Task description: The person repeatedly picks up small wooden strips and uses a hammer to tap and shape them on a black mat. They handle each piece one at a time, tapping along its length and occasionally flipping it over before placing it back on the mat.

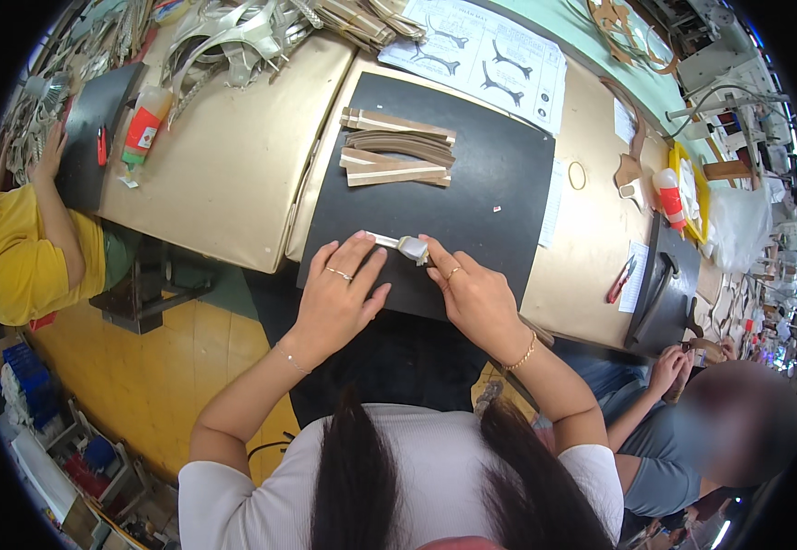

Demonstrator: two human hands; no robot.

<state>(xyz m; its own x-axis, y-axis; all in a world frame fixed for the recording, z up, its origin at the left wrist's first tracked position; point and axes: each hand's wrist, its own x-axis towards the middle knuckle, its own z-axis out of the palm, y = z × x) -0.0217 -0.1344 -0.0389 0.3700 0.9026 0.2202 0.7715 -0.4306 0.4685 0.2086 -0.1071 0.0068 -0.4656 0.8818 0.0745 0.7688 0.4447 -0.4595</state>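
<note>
A short, pale silvery strap point(385, 240) lies across the near part of a black work mat point(499, 247), with a wider, folded-looking end point(413, 247) on its right. My left hand point(339, 289) has its fingers stretched out, and its fingertips touch the strap's narrow left end, the thumb held apart. At the wide end, my right hand point(479, 295) pinches the piece between fingertips. Just beyond, several brown and cream flat strips point(398, 147) lie stacked in bundles on the mat.
A printed sheet with strap drawings point(490, 64) lies past the mat. Silvery straps point(233, 41) are heaped far left, near a red-labelled bottle point(144, 124). Red-handled pliers point(620, 280) lie right. One co-worker in yellow point(36, 247) sits left, another in grey-blue point(664, 458) right.
</note>
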